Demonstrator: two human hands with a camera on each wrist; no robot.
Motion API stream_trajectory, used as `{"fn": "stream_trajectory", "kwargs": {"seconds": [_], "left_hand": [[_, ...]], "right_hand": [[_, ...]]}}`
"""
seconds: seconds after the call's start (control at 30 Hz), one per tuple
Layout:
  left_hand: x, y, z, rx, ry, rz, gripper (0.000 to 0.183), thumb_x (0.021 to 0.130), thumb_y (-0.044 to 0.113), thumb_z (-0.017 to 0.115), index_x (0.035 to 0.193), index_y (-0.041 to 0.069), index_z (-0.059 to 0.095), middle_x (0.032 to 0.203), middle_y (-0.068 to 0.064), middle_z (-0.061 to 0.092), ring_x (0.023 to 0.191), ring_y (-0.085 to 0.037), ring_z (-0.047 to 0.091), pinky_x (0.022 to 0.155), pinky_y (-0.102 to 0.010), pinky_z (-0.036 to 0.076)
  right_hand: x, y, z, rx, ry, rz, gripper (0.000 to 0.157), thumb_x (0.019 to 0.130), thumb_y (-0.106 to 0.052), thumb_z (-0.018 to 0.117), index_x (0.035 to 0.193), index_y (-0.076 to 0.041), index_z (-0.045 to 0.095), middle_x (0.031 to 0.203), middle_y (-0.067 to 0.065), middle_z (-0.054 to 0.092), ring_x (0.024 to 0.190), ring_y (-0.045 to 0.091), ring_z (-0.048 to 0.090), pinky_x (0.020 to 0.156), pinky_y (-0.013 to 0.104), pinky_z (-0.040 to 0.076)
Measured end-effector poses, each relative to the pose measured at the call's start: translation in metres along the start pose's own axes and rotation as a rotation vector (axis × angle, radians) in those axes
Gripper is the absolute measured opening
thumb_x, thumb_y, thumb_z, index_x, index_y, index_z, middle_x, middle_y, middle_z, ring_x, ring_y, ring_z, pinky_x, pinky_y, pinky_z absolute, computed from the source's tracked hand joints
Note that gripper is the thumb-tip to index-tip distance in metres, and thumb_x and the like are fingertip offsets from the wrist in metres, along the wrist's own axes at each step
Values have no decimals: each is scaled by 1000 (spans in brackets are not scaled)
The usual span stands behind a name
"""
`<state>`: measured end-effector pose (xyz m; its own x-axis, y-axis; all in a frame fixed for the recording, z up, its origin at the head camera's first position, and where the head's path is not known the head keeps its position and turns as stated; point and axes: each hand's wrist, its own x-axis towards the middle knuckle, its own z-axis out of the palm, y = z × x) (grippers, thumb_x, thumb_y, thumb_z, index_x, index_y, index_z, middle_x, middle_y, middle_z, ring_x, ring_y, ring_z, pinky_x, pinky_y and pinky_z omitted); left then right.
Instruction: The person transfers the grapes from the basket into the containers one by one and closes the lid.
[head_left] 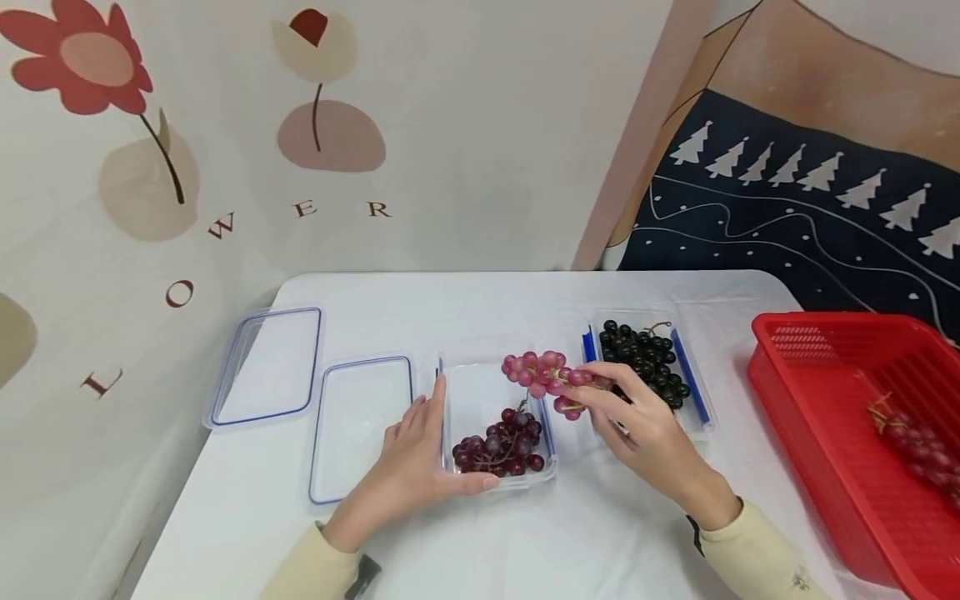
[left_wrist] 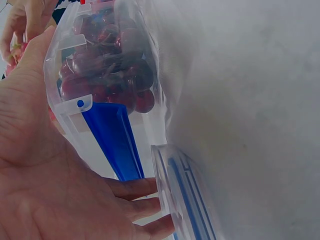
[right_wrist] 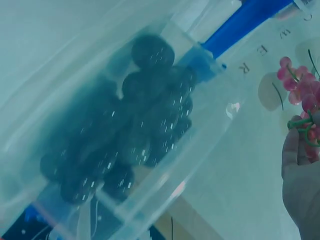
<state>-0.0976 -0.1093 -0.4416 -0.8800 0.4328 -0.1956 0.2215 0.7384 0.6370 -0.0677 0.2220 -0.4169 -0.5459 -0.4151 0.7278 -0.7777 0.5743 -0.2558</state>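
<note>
My right hand pinches a bunch of pink grapes by its stem end, above the table between two clear boxes. A green stem shows at the fingers in the right wrist view. Against the left side and front edge of the middle clear box lies my left hand, with the index finger straight and the thumb along the front rim. Dark red grapes fill the front part of that box. Its blue side clip hangs beside my left fingers in the left wrist view.
Black grapes lie in another clear box to the right. Two blue-edged lids are on the table's left. At far right stands a red basket with more pink-red grapes. A printed cloth rises behind the table.
</note>
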Motion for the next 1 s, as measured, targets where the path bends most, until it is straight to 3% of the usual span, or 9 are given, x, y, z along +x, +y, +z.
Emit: {"fn": "stream_trajectory", "kwargs": {"seconds": [0.17,0.23,0.4,0.47,0.63,0.73,0.9,1.0], "left_hand": [[3,3,-2,-1,-3,11,152,75,76,88,176,15,-9,175,-33,16,163,-50,10,122,-77,11],[4,4,-2,-3,-1,9,153,75,75,89,176,14,-8,175,-34,16,163,-51,11,122,-77,12],[3,3,-1,-2,3,7,153,75,75,89,176,12,-8,175,-33,18,162,-51,14,122,-77,14],[2,3,-1,-4,4,8,153,75,75,89,176,12,-7,175,-33,18,162,-51,14,122,-77,15],[1,3,-1,-15,7,20,153,75,73,90,175,11,-7,174,-35,17,162,-52,14,121,-78,15],[0,4,-1,-12,10,25,153,76,73,90,175,11,-8,174,-36,17,161,-53,14,121,-78,15],[-2,3,-1,-13,12,18,153,76,73,90,175,11,-8,174,-36,16,161,-53,14,121,-78,15],[-3,3,-1,-18,16,18,153,76,73,89,175,11,-8,173,-36,16,161,-53,14,121,-78,16]], "right_hand": [[3,3,12,78,-75,35,29,117,-19,52,134,-12,75,139,18,64,91,17,63,69,20,49],[4,4,17,108,-109,57,27,113,-11,58,136,-13,73,141,17,62,92,16,64,71,21,52],[6,7,29,140,-173,62,58,91,18,75,138,-16,71,143,14,61,106,21,69,80,25,57],[9,7,33,165,-204,65,62,88,21,77,136,-18,71,144,12,61,112,22,69,86,26,58],[15,8,40,323,-338,134,56,96,16,72,138,-21,70,143,3,61,125,19,64,101,32,56],[18,9,45,410,-426,194,54,100,13,69,142,-22,68,140,-3,62,124,15,63,103,34,55],[27,10,55,506,-529,236,49,105,8,64,145,-20,64,141,-4,65,126,14,63,107,38,54],[34,8,60,510,-601,267,47,107,5,60,148,-20,61,144,-6,63,134,15,59,116,46,45]]}}
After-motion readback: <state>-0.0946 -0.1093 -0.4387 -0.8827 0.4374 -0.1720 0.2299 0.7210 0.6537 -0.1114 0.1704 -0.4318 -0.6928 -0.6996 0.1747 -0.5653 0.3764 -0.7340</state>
